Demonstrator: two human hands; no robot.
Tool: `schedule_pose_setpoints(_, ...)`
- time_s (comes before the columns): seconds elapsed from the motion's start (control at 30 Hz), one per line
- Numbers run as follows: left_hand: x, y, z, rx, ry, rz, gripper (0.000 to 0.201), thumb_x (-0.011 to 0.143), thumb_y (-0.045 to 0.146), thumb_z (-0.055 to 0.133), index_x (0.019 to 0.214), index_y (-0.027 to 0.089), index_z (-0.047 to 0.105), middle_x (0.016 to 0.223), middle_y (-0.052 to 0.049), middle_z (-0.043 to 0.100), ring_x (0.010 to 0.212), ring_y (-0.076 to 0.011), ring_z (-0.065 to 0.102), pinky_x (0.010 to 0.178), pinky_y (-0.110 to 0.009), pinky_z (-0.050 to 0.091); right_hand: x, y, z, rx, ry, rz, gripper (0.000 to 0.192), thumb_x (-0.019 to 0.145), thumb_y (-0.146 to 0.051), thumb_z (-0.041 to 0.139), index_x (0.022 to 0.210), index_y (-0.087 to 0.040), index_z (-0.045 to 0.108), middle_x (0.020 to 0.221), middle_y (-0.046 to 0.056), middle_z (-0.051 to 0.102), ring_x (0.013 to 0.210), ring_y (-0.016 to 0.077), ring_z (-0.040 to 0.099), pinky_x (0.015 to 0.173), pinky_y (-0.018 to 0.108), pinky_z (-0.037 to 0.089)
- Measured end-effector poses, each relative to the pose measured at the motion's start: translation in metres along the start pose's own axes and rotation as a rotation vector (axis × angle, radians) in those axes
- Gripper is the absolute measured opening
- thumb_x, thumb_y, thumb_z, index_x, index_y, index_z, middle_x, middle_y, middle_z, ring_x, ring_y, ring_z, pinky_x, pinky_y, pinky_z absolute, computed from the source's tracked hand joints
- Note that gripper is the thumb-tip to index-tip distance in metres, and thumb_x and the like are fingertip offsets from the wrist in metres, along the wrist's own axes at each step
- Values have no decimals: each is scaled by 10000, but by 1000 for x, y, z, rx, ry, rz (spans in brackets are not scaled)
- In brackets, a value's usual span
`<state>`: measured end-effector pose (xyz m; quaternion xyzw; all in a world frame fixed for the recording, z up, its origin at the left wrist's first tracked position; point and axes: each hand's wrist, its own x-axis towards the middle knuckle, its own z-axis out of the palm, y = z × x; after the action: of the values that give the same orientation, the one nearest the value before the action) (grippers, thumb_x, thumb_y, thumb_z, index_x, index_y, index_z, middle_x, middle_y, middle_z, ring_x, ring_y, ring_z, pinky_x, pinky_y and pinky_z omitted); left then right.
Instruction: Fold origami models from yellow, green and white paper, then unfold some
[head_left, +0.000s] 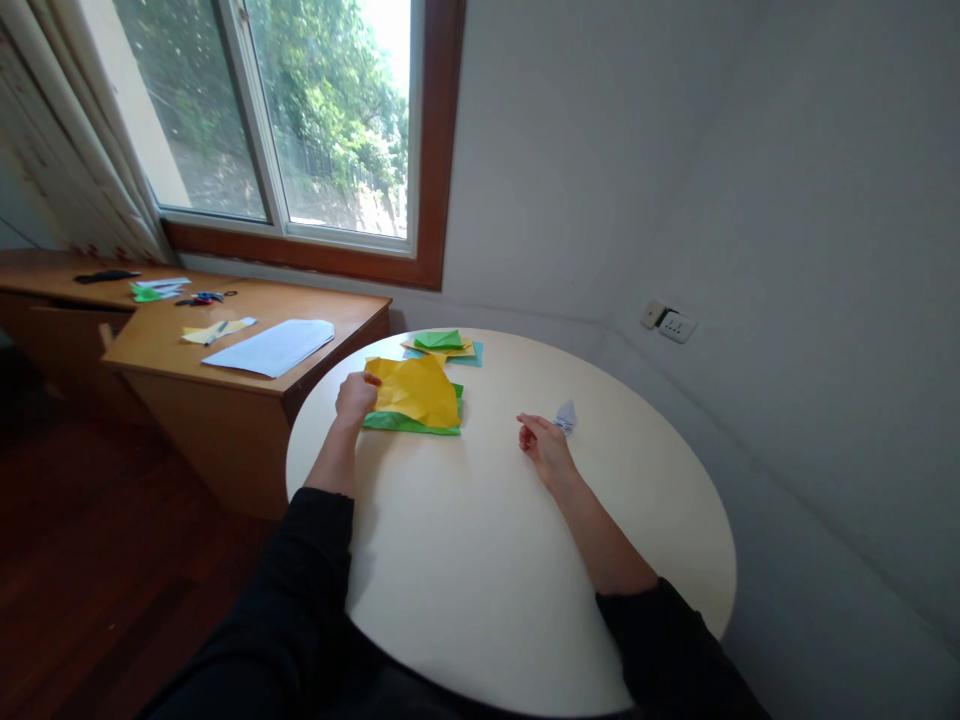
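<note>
On the round white table (487, 560), my left hand (354, 396) pinches the left edge of a crumpled yellow paper sheet (417, 390), lifting it slightly off a green sheet (405, 424) underneath. My right hand (546, 446) rests on the table with its fingers loosely curled and nothing in it. Just beyond its fingertips lies a small folded pale lilac paper piece (566, 414). It is not gripped.
A second pile of folded green, yellow and teal papers (442, 346) lies at the table's far edge. To the left stands a wooden desk (247, 385) with a white sheet (271, 347), scissors (204, 298) and paper scraps. A wall socket (670, 323) is at right.
</note>
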<state>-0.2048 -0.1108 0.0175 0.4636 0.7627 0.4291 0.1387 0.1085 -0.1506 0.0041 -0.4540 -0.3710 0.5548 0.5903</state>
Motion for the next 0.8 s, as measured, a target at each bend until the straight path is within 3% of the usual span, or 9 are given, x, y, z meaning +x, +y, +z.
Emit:
schedule_pose_setpoints(0.27,1,-4,0,-36,-30,-15,239,552,60,497,661,168,681,818,-130,691,796,-259,621,705,-325,443,1,2,0,-20,-4,-15,252,475,-335,743,618,-167,621,469,-46,512,442,65,422,441,211,297)
schedule_pose_setpoints(0.43,4,-2,4,-237,1,23,305,535,83,433,694,137,687,818,-109,685,738,-216,606,668,-292,460,1,4,1,-89,-9,-37,223,515,-349,731,613,-179,625,495,-45,525,486,76,452,485,211,313)
schedule_pose_setpoints(0.57,3,3,6,-410,-32,67,392,503,115,381,740,107,693,759,-94,677,655,-183,586,631,-283,471,-6,3,9,-170,-108,-114,217,594,-365,703,764,-232,680,832,-1,662,812,138,560,641,225,386)
schedule_pose_setpoints(0.67,-1,6,6,-434,-57,90,409,485,122,367,730,108,694,762,-90,676,635,-172,572,621,-278,469,-14,3,16,-183,-286,-121,251,637,-370,694,869,-272,682,1104,-1,625,1068,176,499,802,267,393)
schedule_pose_setpoints(0.8,-4,8,6,-444,-76,118,431,466,124,353,730,111,695,798,-96,677,633,-174,569,623,-289,464,-23,3,22,-222,-436,-99,239,653,-363,700,874,-274,686,1276,0,520,1227,188,385,947,301,321)
